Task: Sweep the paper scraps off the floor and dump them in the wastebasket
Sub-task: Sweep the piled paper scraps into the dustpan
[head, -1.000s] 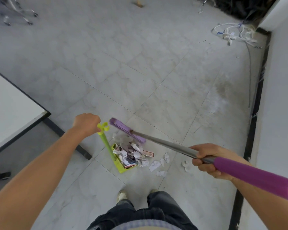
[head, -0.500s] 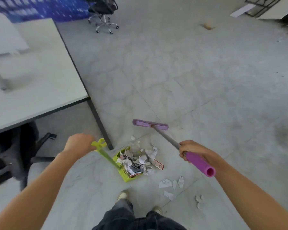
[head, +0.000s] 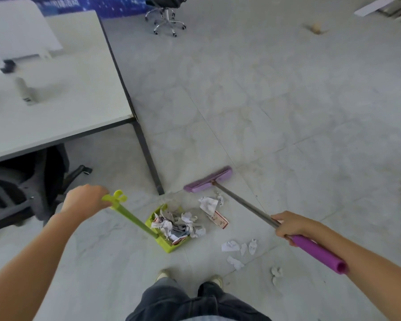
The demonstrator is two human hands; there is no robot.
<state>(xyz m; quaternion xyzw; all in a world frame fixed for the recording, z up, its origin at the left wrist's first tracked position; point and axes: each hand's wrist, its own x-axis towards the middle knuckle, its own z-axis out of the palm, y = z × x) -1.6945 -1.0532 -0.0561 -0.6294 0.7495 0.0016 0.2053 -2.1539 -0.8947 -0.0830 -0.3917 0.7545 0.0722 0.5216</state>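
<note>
Left grip (head: 86, 200) clamps the stick of the dustpan (head: 166, 247), right grip (head: 289, 224) the broom (head: 208, 180), on a pale tiled floor (head: 264, 100) beside a white table (head: 67, 100) half hiding a chair (head: 21, 188); scraps (head: 178, 224) fill the dustpan, others lie loose.

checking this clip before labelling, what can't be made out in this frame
Wastebasket: nowhere in the head view, outside the frame.
Left hand fingers: hidden behind the hand's own back, on the dustpan handle.
Dustpan's floor: covered by scraps.
Things on the desk: motion-blurred in the head view.
Brown bit on the far floor: too small and blurred to identify.
</note>
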